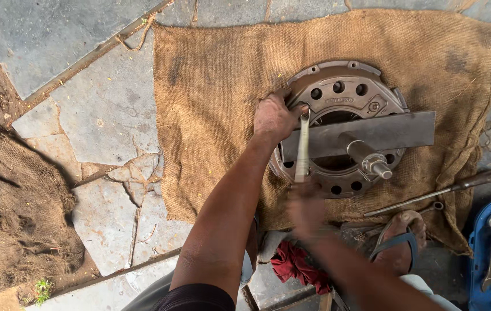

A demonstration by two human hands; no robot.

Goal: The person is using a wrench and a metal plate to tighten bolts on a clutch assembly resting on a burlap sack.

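The left hand [274,118] presses fingers curled on the round grey perforated metal clutch plate [340,92], steadying it on the brown burlap sack [211,86]. The blurred right hand [306,208] seems closed around the silver steel spanner [302,151], its head at the plate's rim.

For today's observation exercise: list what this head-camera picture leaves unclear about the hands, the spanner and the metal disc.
- Right hand: motion-blurred; its grip on the spanner cannot be judged.
- Spanner's upper end: hidden at the left hand, so the fastener is unseen.
- Metal disc: its centre is covered by the flat bar.
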